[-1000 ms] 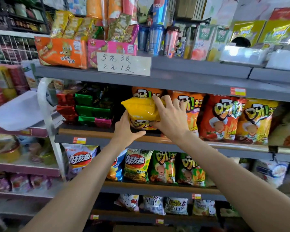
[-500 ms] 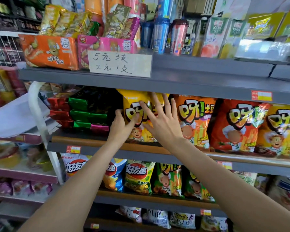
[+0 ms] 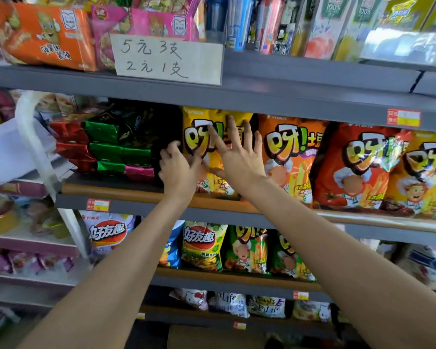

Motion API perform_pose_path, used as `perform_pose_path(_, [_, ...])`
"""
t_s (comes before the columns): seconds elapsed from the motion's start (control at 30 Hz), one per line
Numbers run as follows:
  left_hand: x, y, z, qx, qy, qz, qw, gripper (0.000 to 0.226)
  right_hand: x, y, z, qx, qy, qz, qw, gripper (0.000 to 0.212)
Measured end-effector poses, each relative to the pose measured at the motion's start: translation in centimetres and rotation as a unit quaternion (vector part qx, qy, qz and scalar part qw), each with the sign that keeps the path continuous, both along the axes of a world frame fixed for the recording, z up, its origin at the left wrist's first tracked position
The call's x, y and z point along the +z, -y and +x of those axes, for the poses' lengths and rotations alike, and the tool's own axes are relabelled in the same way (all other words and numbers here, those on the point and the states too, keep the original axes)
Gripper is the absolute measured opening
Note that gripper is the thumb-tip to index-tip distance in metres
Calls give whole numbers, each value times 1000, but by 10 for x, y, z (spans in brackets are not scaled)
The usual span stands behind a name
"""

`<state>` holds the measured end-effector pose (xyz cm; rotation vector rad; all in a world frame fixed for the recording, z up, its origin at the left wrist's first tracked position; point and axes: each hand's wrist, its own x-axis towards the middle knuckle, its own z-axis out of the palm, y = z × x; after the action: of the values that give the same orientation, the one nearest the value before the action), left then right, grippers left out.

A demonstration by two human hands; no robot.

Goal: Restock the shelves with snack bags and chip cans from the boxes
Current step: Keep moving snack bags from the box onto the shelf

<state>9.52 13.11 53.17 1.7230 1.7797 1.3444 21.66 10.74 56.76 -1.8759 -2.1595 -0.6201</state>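
Observation:
A yellow snack bag (image 3: 199, 117) stands upright on the middle shelf (image 3: 126, 191), at the left end of a row of similar bags. My left hand (image 3: 179, 170) is at the bag's left edge with its fingers curled round it. My right hand (image 3: 239, 157) lies flat on the front of the bag with its fingers spread. An orange snack bag (image 3: 287, 147) stands right beside it, then a red snack bag (image 3: 355, 167) and another yellow one (image 3: 423, 177).
Stacked green and red packets (image 3: 106, 147) fill the shelf left of the bag. A handwritten price sign (image 3: 166, 59) hangs from the upper shelf, which carries snack boxes and chip cans (image 3: 239, 21). More bags line the lower shelves. A cardboard box (image 3: 212, 336) sits below.
The yellow bag went from being carried tilted in front of the shelf to standing upright in the row. My right hand flattened on its front and my left moved to its left edge.

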Motion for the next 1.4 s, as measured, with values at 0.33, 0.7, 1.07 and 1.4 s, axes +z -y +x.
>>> perform_pose_path(0.33, [-97,101,4,-110,-124,149,975,39,-109,120,69,99,-20,114,988,29])
perform_pose_path(0.7, [-310,207,95,-108,-225,-231,940,54,-346,212,195,104,26,-223,969,56])
perform_pose_path(1.07, [-621,279,60,6,-177,-476,861,49,-681,241,148,-50,-237,-575,781,62])
perform_pose_path(1.4, [-856,281,11,-26,-256,-497,829,43,-974,220,54,-199,-468,-643,573,125])
